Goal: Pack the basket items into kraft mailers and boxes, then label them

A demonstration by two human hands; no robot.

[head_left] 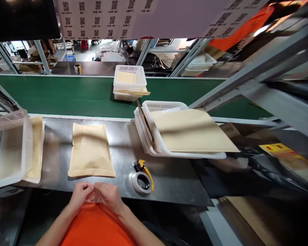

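Close to my body, at the front edge of the metal bench, my left hand (80,196) and my right hand (110,196) meet, fingertips pinched together. Between them is a small, thin piece with red and white print (91,197), mostly covered by the fingers; its kind does not show. Just beyond the hands a padded envelope (91,150) lies flat on the bench. To the right of it rests a tape dispenser (143,180) with a yellow handle and a roll of tape, touched by neither hand.
On the left stands a white perforated basket (9,150) beside more envelopes (36,147). Stacked white baskets (166,153) at right hold a large envelope (192,130). Behind the bench, a green conveyor belt (53,95) carries smaller baskets (129,85). A metal frame post (231,89) slants at right.
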